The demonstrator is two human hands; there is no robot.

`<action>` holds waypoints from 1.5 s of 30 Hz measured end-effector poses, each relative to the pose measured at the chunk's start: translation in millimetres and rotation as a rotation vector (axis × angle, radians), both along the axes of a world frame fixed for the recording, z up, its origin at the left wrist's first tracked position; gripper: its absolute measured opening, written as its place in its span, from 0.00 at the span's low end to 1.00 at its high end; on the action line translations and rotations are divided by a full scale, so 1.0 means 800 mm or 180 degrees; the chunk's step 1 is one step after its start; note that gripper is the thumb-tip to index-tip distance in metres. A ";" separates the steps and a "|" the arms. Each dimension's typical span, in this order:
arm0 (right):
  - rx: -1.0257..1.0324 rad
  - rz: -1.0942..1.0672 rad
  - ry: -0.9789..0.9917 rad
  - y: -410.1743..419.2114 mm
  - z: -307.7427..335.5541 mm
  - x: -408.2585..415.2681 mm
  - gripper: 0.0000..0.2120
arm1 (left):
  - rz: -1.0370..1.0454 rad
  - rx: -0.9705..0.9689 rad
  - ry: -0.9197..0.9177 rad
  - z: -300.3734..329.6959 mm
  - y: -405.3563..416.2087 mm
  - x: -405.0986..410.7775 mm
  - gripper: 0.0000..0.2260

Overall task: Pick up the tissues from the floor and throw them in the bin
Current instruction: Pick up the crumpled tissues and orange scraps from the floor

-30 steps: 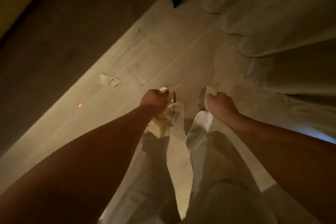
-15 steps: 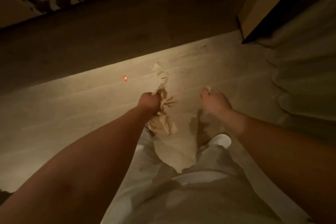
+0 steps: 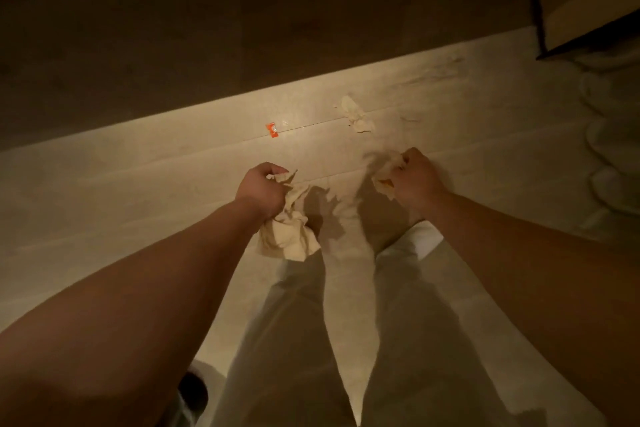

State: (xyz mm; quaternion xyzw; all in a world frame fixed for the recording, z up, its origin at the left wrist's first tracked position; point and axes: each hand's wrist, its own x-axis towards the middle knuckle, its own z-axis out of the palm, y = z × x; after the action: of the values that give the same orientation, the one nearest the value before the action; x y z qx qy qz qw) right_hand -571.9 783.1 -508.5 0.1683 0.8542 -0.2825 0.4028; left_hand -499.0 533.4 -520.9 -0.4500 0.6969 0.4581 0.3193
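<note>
Both hands are out in front of the person in the head view, each closed on paper. Left hand (image 3: 260, 191) is clenched into a fist around a big bunch of crumpled tissues (image 3: 289, 236), which hangs below the fist and in front of the left trouser leg. Right hand (image 3: 415, 180) is also curled tight, gripping a smaller wad (image 3: 385, 180) that pokes out on the thumb side.

One more loose tissue (image 3: 355, 114) lies on the pale wooden floor (image 3: 138, 184), ahead of the two hands and apart from them, nearer the right one. Left of it, on the same board seam, sits a small orange scrap (image 3: 272, 130).

Light trousers (image 3: 298, 340) fill the lower middle, with a white shoe tip (image 3: 427, 241) showing under the right wrist. Beyond the lit boards the floor turns dark. Pale curtain folds (image 3: 613, 149) run down the right edge, and a light cabinet corner (image 3: 588, 10) sits at the upper right. No bin shows in this view.
</note>
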 end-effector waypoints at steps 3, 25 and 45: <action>0.0105 0.0282 0.0095 -0.026 -0.055 -0.023 0.16 | -0.0148 0.0002 -0.0001 -0.053 -0.034 -0.017 0.17; 0.0892 0.0608 0.0686 -0.086 -0.566 -0.144 0.35 | 0.0004 -0.1216 -0.0143 -0.560 -0.099 -0.132 0.27; 0.0963 0.0509 0.0814 -0.076 -0.660 -0.135 0.17 | -0.0794 -0.1530 0.0299 -0.646 -0.103 -0.111 0.10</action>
State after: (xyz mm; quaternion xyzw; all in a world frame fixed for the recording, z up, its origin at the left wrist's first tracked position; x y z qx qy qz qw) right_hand -680.1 722.1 -1036.4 0.1213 0.9416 -0.1373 0.2825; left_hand -588.0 451.0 -1037.4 -0.4018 0.8497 0.2571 0.2247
